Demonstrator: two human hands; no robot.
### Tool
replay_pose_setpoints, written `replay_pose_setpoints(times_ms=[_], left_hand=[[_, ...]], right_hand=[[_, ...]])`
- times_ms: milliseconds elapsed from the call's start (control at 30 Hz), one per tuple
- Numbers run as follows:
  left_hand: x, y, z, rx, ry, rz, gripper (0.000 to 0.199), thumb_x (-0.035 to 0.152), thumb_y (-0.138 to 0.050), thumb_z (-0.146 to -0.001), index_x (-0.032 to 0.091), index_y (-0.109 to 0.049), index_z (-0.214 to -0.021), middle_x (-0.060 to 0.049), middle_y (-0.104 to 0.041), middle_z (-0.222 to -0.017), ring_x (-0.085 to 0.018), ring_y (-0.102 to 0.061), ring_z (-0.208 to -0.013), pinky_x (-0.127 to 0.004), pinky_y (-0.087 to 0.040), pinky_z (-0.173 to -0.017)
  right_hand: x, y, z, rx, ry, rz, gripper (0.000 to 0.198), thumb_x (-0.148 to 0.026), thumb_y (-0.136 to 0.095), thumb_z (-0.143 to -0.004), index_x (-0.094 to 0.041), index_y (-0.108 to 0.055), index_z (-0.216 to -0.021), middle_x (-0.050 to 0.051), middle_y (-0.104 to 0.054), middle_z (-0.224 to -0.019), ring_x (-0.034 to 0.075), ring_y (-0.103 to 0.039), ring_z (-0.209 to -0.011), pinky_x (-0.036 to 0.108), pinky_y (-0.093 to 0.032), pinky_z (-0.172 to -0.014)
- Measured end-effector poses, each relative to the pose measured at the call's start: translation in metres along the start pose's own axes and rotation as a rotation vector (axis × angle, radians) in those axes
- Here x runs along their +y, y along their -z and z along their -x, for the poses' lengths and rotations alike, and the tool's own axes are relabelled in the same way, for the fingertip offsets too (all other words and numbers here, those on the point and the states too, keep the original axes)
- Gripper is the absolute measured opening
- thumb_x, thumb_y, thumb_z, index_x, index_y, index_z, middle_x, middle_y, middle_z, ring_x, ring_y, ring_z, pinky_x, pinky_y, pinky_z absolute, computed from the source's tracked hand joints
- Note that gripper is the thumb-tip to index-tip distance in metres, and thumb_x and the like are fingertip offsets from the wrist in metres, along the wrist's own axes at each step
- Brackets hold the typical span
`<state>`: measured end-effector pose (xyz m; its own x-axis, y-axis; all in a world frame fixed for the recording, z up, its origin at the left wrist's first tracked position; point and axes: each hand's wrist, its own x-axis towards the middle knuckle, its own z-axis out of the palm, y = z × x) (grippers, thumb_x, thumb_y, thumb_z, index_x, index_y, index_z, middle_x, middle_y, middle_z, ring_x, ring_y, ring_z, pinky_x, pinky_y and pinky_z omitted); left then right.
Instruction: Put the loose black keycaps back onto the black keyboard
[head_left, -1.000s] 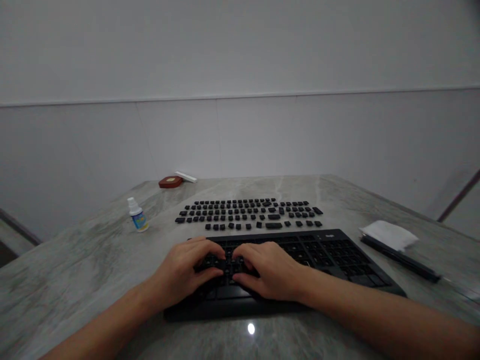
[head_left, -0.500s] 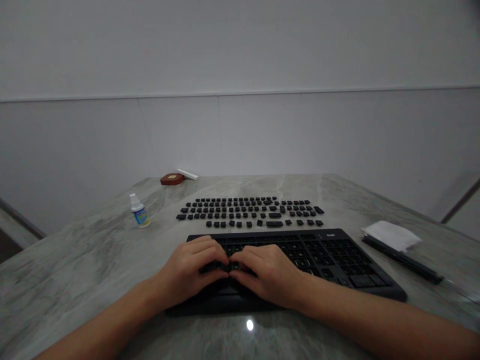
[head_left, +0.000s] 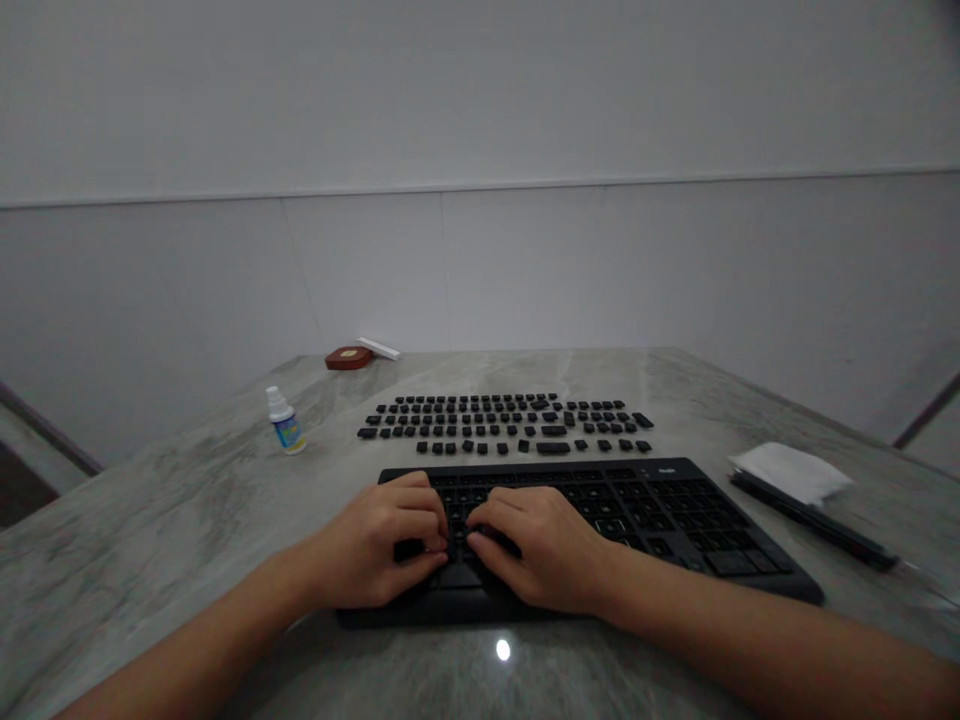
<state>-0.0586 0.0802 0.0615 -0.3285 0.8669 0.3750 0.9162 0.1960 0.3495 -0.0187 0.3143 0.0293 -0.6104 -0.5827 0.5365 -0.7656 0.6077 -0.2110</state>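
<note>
A black keyboard point(head_left: 465, 603) lies in front of me, with many of its key places showing bare on the right and middle parts. Over its left half, my left hand point(head_left: 386, 540) rests with fingers bent and thumb drawn in close to them. Just to the right, my right hand point(head_left: 536, 545) is in a pinch, thumb and index fingertip low over the keys. Anything between the fingertips of either hand is too small and dark to name. Beyond the keyboard, loose black keycaps point(head_left: 553, 448) are laid out in rows.
A small white spray bottle point(head_left: 287, 428) with a blue label stands at left. At the back left are a brown-red case point(head_left: 349, 358) and a white strip point(head_left: 379, 348). Right of the keyboard, a white cloth point(head_left: 791, 470) lies by a long black tool point(head_left: 817, 522) on the marble-patterned table point(head_left: 187, 530).
My fingertips, which met over the keyboard, have come slightly apart. The left hand's fingers have curled in more. The whole view has shifted a little.
</note>
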Motion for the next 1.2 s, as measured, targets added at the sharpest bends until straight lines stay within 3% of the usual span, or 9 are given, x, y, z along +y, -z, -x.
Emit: replay_pose_setpoints(times_ms=[367, 600, 1200], left_hand=[[-0.001, -0.011, 0.000, 0.070, 0.069, 0.054, 0.016, 0.010, -0.060, -0.087, 0.017, -0.060, -0.073, -0.003, -0.067, -0.086, -0.017, -0.058, -0.083, -0.030, -0.047, -0.073], [0.003, -0.007, -0.001, 0.037, 0.035, -0.015, 0.016, 0.010, -0.059, -0.086, 0.017, -0.062, -0.072, -0.005, -0.067, -0.086, -0.018, -0.057, -0.081, -0.030, -0.048, -0.072], [0.000, -0.009, 0.000, 0.036, 0.151, 0.097, 0.010, 0.009, -0.060, -0.083, 0.018, -0.063, -0.078, -0.003, -0.065, -0.092, -0.016, -0.063, -0.085, -0.028, -0.051, -0.078]], right_hand=[[0.000, 0.001, -0.001, -0.024, 0.013, -0.027, 0.025, -0.024, -0.047, -0.095, -0.013, -0.069, -0.094, 0.007, -0.069, -0.082, 0.019, -0.065, -0.072, 0.029, -0.049, -0.064], [0.001, 0.001, -0.002, -0.031, 0.014, -0.024, 0.027, -0.025, -0.046, -0.096, -0.012, -0.070, -0.094, 0.008, -0.068, -0.081, 0.019, -0.064, -0.071, 0.030, -0.048, -0.063], [-0.002, 0.004, -0.002, -0.036, 0.031, -0.002, 0.027, -0.025, -0.045, -0.096, -0.013, -0.069, -0.092, 0.007, -0.067, -0.080, 0.018, -0.063, -0.070, 0.028, -0.048, -0.061]])
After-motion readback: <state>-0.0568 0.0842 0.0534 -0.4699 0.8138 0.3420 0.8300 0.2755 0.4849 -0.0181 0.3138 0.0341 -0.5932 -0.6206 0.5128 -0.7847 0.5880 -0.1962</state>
